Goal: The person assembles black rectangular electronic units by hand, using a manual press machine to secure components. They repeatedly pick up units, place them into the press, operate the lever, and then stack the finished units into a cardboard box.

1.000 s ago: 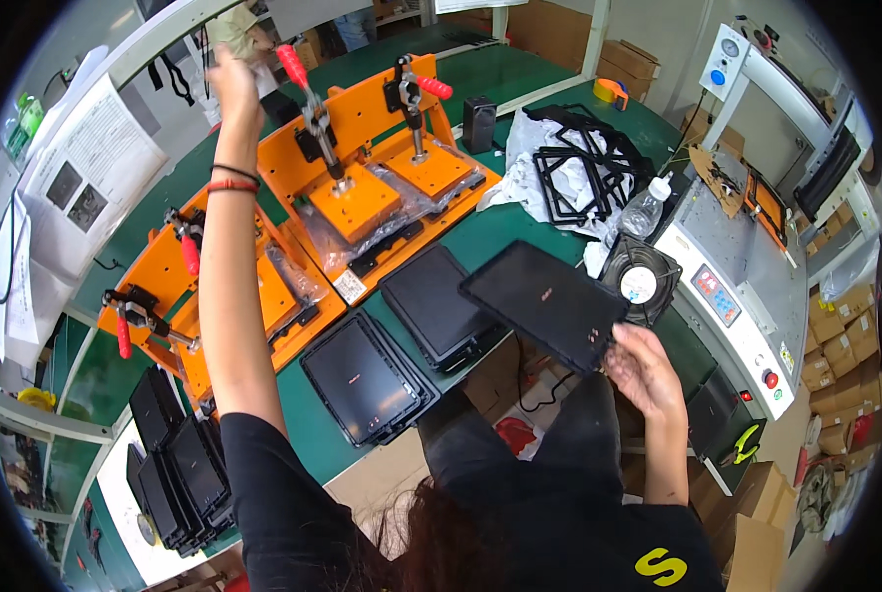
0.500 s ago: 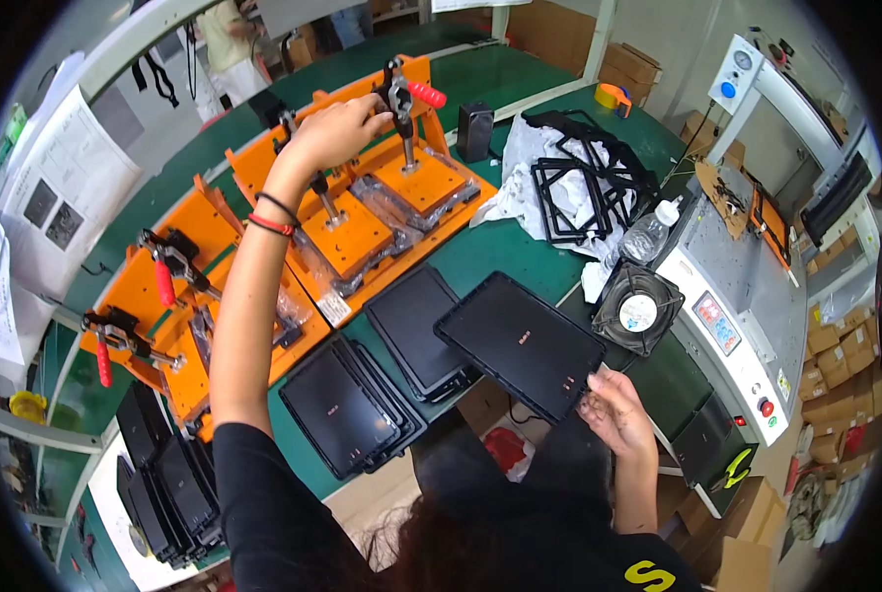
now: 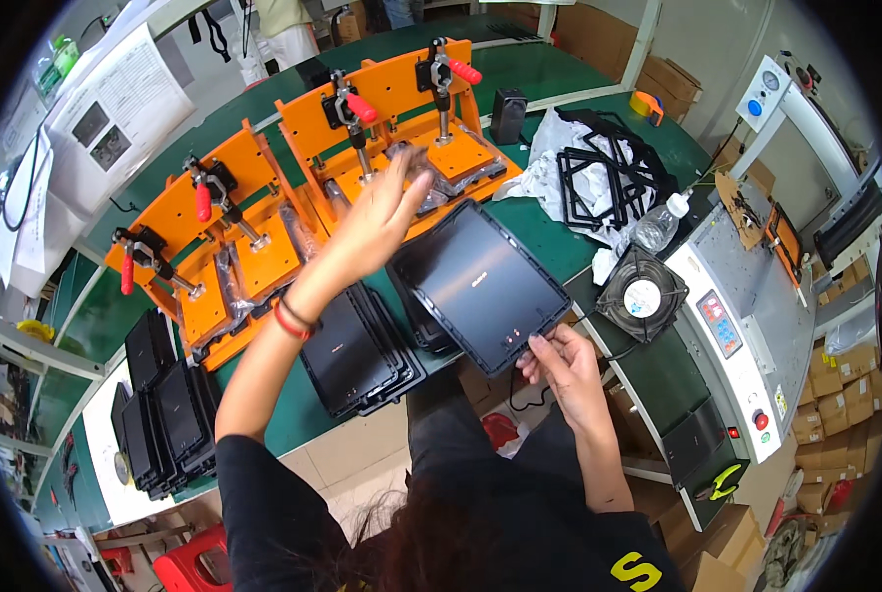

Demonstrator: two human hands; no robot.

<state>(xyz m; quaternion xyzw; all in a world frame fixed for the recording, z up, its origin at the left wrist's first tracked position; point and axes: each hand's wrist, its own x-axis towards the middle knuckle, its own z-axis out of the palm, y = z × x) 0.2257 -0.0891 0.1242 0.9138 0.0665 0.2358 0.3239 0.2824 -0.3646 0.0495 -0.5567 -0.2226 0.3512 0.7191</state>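
My right hand (image 3: 567, 377) pinches the near right corner of a black rectangular plastic cover (image 3: 485, 284), which has a raised rim and small marks near that corner. The cover is held tilted above the bench. My left hand (image 3: 377, 219) is in the air with fingers stretched out, nothing in it, just left of the cover's upper edge. Beyond it stands an orange clamping fixture (image 3: 401, 74) with red-handled toggle clamps. A stack of similar black covers (image 3: 347, 350) lies below my left wrist; another stack (image 3: 423, 321) is partly hidden behind the held cover.
A second orange fixture (image 3: 169, 209) stands left. More covers (image 3: 179, 405) are stacked at far left. Black frames (image 3: 609, 183) lie on white plastic at the back right, near a clear bottle (image 3: 655, 229) and a fan (image 3: 642, 296). A machine with a control panel (image 3: 719, 324) borders the right.
My left hand has come off the fixture's clamp area and moved down toward the held cover. The right hand has raised and tilted the cover, shifting it left. The view has shifted.
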